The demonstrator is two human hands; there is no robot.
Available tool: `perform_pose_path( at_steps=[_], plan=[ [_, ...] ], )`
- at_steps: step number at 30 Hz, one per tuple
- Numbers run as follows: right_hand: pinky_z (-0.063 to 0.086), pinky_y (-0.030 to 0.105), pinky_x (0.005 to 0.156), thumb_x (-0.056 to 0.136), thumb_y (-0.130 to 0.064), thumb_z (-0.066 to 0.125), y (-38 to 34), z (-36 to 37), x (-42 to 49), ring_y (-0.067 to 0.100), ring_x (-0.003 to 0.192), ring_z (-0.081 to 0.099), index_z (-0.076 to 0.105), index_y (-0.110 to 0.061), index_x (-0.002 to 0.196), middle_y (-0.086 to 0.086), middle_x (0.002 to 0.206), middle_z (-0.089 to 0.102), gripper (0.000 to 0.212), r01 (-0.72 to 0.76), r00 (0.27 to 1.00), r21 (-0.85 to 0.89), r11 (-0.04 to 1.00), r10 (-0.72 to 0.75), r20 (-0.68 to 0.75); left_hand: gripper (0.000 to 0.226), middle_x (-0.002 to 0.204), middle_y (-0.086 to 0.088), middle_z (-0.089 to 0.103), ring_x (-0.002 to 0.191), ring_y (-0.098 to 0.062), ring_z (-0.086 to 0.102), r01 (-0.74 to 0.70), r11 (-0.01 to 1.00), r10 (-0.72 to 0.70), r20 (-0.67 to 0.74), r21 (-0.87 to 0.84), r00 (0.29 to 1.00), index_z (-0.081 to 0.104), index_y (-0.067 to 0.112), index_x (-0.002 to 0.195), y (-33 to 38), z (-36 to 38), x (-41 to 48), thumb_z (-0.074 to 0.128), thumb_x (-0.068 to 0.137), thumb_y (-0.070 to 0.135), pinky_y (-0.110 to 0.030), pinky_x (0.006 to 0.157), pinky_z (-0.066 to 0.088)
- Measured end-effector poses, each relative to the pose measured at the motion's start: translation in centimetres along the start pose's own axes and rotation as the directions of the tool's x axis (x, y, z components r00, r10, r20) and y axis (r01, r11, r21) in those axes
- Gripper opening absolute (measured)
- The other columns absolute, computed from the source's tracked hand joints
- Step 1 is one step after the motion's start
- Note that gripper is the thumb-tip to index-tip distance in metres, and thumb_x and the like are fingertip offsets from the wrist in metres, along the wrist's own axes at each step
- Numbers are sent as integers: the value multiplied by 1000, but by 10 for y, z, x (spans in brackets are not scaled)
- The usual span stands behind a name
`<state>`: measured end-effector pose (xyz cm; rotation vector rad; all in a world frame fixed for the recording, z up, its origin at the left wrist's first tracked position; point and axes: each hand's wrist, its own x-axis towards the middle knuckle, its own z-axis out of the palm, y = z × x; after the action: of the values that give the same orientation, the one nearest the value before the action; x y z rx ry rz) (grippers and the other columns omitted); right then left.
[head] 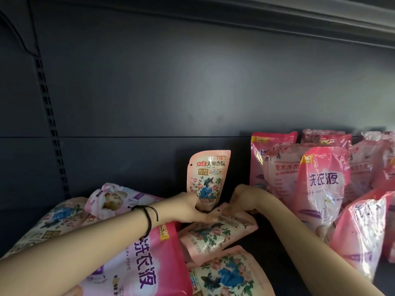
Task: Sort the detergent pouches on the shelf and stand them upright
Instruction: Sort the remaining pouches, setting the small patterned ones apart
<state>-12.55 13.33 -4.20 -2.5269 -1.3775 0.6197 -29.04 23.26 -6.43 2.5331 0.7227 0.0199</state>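
A small pink floral pouch (207, 174) stands upright against the shelf's back wall. My left hand (192, 208) grips its lower left edge. My right hand (241, 201) curls over the top edge of a second floral pouch (215, 236) that lies flat in front of the standing one. A third floral pouch (228, 276) lies flat nearer to me. On the right, several large pink pouches (320, 180) stand upright in rows.
A pile of large pouches (136, 253) lies flat on the left, under my left forearm. The dark shelf floor (275, 253) shows between the two groups. A slotted upright (51, 124) runs down the back wall at left; the shelf above (277, 20) overhangs.
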Motion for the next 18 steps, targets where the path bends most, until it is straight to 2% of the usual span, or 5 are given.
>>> perform_pose_path(
  at_steps=[5, 8, 10, 14, 18],
  plan=[
    [43, 9, 49, 77, -18, 77, -7, -15, -12, 1, 72, 64, 68, -16, 91, -6, 85, 68, 17, 177, 983, 266, 948, -157, -95, 48, 102, 4, 71, 92, -9, 68, 15, 947, 8, 68, -321, 998, 68, 18, 105, 1, -6, 2, 70, 75, 56, -21, 78, 55],
    [51, 15, 62, 77, -14, 77, -15, -24, -20, 4, 78, 66, 67, -21, 92, -7, 89, 69, 19, 287, 948, 284, 915, -229, -221, 19, 96, 1, 74, 88, -11, 71, -53, 829, 69, 9, -557, 998, 68, 19, 98, 4, -12, 0, 73, 82, 29, -23, 77, 56],
    [53, 20, 70, 78, -17, 75, -22, -29, -26, 7, 80, 65, 66, -23, 88, -8, 86, 67, 15, 387, 882, 213, 897, -293, -369, 19, 94, 0, 75, 87, -13, 72, -106, 713, 81, -69, -693, 994, 67, 17, 99, 8, -19, -2, 73, 82, 12, -24, 74, 57],
    [51, 26, 64, 79, -30, 71, -31, -31, -36, 8, 74, 62, 67, -26, 86, -11, 80, 67, 9, 499, 658, 66, 864, -329, -678, 27, 91, 4, 76, 86, -11, 72, -205, 641, 40, -235, -740, 971, 64, 20, 102, 10, -34, -6, 74, 79, 8, -23, 65, 56],
    [53, 28, 69, 85, -25, 68, -27, -29, -35, 8, 79, 62, 69, -20, 96, -7, 89, 68, 12, 558, 532, 44, 829, -317, -785, 33, 99, 1, 75, 92, -16, 71, -229, 570, -88, -336, -789, 938, 62, 25, 105, 4, -31, -6, 76, 78, 12, -37, 80, 56]
  ],
)
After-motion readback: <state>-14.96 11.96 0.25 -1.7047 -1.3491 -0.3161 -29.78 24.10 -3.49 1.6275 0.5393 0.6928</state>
